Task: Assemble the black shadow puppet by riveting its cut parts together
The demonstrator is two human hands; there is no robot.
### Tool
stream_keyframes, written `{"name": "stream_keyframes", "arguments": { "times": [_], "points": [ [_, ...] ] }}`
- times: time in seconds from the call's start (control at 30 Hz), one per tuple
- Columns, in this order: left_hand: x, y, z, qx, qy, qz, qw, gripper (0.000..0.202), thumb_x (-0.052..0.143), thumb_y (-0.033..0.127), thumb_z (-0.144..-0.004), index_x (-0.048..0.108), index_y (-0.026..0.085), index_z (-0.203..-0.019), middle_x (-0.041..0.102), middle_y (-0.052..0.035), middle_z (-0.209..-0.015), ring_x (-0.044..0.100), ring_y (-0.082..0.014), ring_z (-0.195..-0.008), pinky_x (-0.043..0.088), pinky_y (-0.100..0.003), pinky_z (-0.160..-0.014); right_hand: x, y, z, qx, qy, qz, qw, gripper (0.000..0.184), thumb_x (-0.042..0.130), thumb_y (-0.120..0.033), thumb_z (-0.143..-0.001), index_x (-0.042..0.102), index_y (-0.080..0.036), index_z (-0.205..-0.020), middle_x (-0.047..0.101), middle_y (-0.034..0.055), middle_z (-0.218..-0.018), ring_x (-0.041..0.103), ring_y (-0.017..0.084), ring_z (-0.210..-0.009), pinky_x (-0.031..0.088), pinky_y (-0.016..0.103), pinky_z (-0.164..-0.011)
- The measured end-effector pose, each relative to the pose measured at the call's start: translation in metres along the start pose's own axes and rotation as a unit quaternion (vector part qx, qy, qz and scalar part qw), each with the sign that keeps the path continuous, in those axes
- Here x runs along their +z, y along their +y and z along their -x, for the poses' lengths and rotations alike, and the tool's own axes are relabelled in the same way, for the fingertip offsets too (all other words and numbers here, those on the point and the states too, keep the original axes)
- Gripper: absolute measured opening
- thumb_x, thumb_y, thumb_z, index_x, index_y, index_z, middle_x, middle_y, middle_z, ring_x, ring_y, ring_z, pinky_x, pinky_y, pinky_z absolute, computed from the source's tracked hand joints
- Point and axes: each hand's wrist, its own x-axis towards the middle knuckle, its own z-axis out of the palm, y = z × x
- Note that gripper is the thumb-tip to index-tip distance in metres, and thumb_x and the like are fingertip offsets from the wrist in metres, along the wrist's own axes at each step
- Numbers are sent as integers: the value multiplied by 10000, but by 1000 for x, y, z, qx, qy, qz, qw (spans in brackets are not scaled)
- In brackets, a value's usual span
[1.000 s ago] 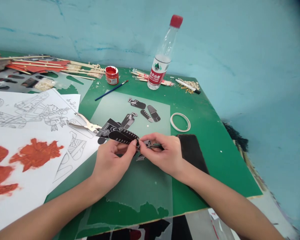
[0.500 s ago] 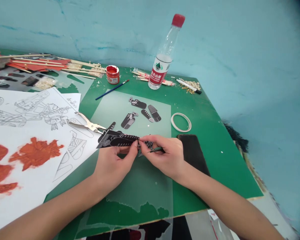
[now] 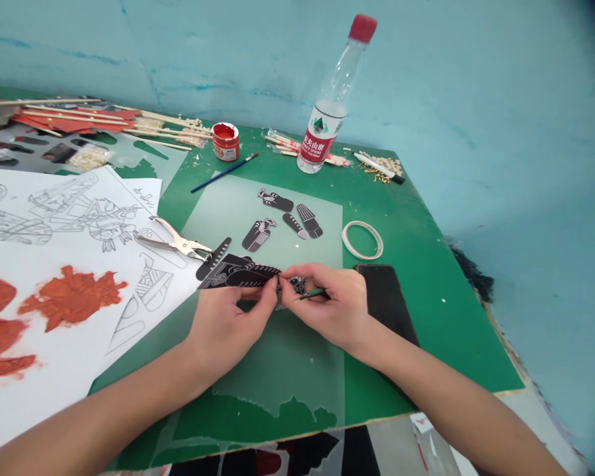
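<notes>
My left hand (image 3: 228,317) is closed on a black cutout piece with white line patterns (image 3: 242,272), thumb on top near its right end. At that same end the thumb and finger of my right hand (image 3: 334,307) are pinched together, touching my left fingertips. What lies between them is too small to make out. A thin dark pointed tool (image 3: 315,293) is held across my right fingers. Behind the right fingertips shows part of another patterned black piece (image 3: 297,285). Several loose black cutouts (image 3: 259,235) lie farther back on a translucent sheet (image 3: 307,258).
A hole-punch plier (image 3: 178,244) lies left of the cutout, on paper drawings (image 3: 89,198). Beyond are a red paint jar (image 3: 225,142), a blue paintbrush (image 3: 223,174) and a water bottle (image 3: 324,125). On the right are a tape roll (image 3: 362,240) and a dark phone (image 3: 389,301).
The camera view has shifted slightly. Both hands keep nearly the same grip at the right end of the cutout, which appears tilted a little differently.
</notes>
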Motion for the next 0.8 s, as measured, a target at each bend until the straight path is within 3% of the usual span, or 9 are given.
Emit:
{"name": "stream_keyframes", "arguments": {
  "times": [0.17,0.43,0.8],
  "points": [
    [-5,5,-3,-11,-32,-5,999,438,577,492,-941,826,226,-698,788,-23,-672,748,-251,-637,489,-272,-473,0,1,0,14,-7,-34,999,29,704,-182,-838,726,-202,-836,626,-71,-521,448,45,-395,382,172,-431],
    [-7,5,-3,-23,-29,-37,999,412,609,494,-916,829,212,-713,785,-38,-671,740,-259,-642,435,-275,-467,0,1,-1,24,-4,-55,998,31,709,-165,-812,715,-196,-808,625,-81,-524,431,36,-381,354,163,-400],
    [-6,1,-6,-74,-17,54,996,344,684,509,-873,744,213,-709,783,-29,-689,714,-242,-663,508,-320,-590,-1,4,-2,21,-1,-42,999,25,713,-170,-795,719,-193,-789,596,-80,-512,412,33,-392,351,166,-416]
  ]
}}
